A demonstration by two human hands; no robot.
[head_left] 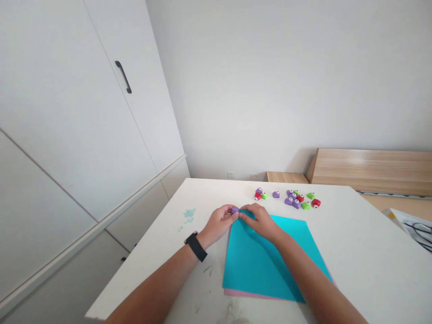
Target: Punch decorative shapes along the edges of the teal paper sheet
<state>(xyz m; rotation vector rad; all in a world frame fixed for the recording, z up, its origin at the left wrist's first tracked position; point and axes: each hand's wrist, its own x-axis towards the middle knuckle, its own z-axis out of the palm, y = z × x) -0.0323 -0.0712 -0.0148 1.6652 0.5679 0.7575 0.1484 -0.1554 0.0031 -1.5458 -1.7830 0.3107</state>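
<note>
My left hand (220, 221) is closed around a small purple craft punch (235, 210) at the far left corner of a turquoise sheet of paper (263, 261). The corner meets the punch, but whether it sits inside the slot is hidden by my fingers. With thumb and fingers, my right hand (260, 220) pinches the paper's far edge close beside the punch. A pink sheet (249, 294) lies under the turquoise one, showing along the near and right edges.
More small punches lie at the table's far side: a purple one (276, 194), a red one (316, 203), a green one (305, 205) and several others. Bluish-green specks (189, 215) mark the white table (364, 265) on the left. Cabinets (84, 112) stand left.
</note>
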